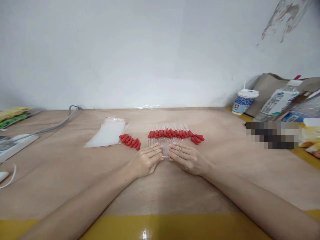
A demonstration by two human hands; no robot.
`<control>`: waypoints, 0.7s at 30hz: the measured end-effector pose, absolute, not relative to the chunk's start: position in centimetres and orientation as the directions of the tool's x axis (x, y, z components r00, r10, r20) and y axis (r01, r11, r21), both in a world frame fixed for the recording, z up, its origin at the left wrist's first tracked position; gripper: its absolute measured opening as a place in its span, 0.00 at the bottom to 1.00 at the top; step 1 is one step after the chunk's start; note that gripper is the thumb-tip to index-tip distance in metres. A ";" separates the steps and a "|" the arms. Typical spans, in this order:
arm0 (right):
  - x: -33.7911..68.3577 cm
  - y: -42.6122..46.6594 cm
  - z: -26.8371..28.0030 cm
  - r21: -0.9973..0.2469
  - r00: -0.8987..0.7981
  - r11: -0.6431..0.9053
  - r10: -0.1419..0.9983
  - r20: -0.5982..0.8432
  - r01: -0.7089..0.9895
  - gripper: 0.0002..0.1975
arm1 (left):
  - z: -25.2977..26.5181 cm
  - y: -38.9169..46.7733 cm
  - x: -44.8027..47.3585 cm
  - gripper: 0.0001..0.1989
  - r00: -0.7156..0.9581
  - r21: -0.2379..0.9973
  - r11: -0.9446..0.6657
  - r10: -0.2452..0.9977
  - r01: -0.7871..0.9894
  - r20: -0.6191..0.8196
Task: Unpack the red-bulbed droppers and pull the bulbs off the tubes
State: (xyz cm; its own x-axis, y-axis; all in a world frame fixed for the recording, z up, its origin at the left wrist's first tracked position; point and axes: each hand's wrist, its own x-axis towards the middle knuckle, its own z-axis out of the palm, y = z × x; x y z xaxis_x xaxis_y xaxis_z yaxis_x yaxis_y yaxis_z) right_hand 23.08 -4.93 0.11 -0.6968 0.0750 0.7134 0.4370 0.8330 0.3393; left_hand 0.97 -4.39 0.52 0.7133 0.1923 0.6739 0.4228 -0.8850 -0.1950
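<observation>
My left hand (148, 160) and my right hand (191, 160) face each other at the middle of the table. Their fingers are closed on the two sides of a row of clear droppers (165, 150), which are thin see-through tubes. A bit of red shows by the right fingertips; the hands hide most of this row's near end. Just beyond lies another row of droppers with red rubber bulbs (167, 133), tips pointing away. Several red bulbs (130, 141) sit in a slanted line left of my left hand, and a few more red bulbs (197, 138) lie to the right.
A stack of clear plastic bags (107, 133) lies at left. Farther left are a grey cable (60, 125) and a white power strip (20, 145). At right stand a paper cup (245, 101), a plastic bottle (278, 101) and a grey bag (265, 86). A wall rises behind.
</observation>
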 end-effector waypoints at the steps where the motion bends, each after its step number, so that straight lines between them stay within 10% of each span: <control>1: 23.2 -5.0 0.2 0.349 -0.704 0.833 0.067 0.707 0.429 0.10 | 0.5 -4.4 0.9 0.07 0.713 -0.181 -0.889 0.202 0.422 0.671; 12: 25.5 -4.7 0.3 0.262 -0.642 0.833 0.139 0.754 0.488 0.15 | 0.7 -4.2 -0.9 0.07 0.625 -0.104 -0.859 0.276 0.501 0.730; 21: 31.2 -1.2 0.5 -0.454 0.032 0.394 0.726 0.687 0.799 0.14 | 0.9 -2.4 -3.2 0.16 0.457 -0.113 -0.579 0.493 0.808 0.741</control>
